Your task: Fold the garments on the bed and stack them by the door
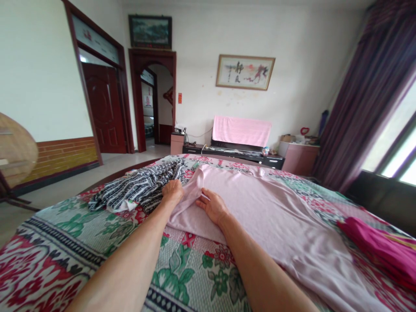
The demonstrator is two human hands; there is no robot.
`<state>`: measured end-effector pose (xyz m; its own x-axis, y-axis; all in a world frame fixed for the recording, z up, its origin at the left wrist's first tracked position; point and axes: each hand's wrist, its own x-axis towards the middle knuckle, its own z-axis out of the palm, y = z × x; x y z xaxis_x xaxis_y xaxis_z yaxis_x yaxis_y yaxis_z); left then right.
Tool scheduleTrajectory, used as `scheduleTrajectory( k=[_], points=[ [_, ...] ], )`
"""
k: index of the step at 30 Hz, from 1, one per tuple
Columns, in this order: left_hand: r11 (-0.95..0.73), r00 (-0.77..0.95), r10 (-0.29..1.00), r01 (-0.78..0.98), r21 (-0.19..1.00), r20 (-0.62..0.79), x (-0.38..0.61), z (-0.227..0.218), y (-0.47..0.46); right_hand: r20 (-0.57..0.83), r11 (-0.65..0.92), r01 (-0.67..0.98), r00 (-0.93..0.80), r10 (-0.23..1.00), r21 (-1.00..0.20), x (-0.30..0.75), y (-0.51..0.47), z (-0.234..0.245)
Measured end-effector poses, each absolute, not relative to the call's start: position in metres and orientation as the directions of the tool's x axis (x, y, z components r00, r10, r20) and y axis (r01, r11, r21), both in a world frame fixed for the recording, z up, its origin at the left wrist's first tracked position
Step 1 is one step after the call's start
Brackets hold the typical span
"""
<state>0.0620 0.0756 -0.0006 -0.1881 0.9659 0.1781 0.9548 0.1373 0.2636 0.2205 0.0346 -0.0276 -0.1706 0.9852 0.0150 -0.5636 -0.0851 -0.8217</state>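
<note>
A pale pink garment [260,203] lies spread across the flowered bedspread [195,268]. My left hand [173,191] is closed on a raised fold of the pink garment at its left edge. My right hand [212,205] lies on the same garment just to the right, fingers pressed flat and pointing toward the fold. Both forearms reach forward from the bottom of the view.
A black-and-white patterned garment [139,186] lies crumpled left of my hands. A magenta cloth [380,251] sits at the bed's right edge. Beyond the bed stand a low cabinet [240,154] with a pink towel, dark red doors [104,108] and purple curtains [360,108].
</note>
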Motion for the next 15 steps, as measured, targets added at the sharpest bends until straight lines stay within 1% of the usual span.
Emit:
scheduleTrajectory(
  k=[2, 6, 8, 10, 13, 15],
  points=[
    [0.133, -0.184, 0.963, 0.960, 0.247, 0.199, 0.064, 0.001, 0.075, 0.017, -0.082, -0.564, -0.169, 0.985, -0.822, 0.220, 0.035, -0.028],
    [0.007, -0.093, 0.923, 0.974, 0.225, 0.373, 0.072, 0.004, 0.085, 0.004, -0.084, -0.568, -0.152, 0.988, -0.819, 0.220, 0.034, -0.026],
    [-0.033, -0.066, 0.912, 0.972, 0.233, 0.405, 0.077, 0.005, 0.096, 0.002, -0.082, -0.572, -0.146, 0.989, -0.816, 0.220, 0.033, -0.025],
    [-0.002, -0.098, 0.936, 0.959, 0.282, 0.339, 0.081, 0.004, 0.108, 0.008, -0.074, -0.577, -0.138, 0.990, -0.813, 0.220, 0.033, -0.025],
    [0.131, -0.221, 0.957, 0.906, 0.402, 0.187, 0.085, -0.003, 0.123, 0.010, -0.069, -0.586, -0.129, 0.992, -0.808, 0.219, 0.033, -0.027],
    [0.156, -0.254, 0.954, 0.873, 0.463, 0.158, 0.087, -0.009, 0.129, 0.011, -0.068, -0.590, -0.130, 0.991, -0.804, 0.219, 0.033, -0.027]
  ],
)
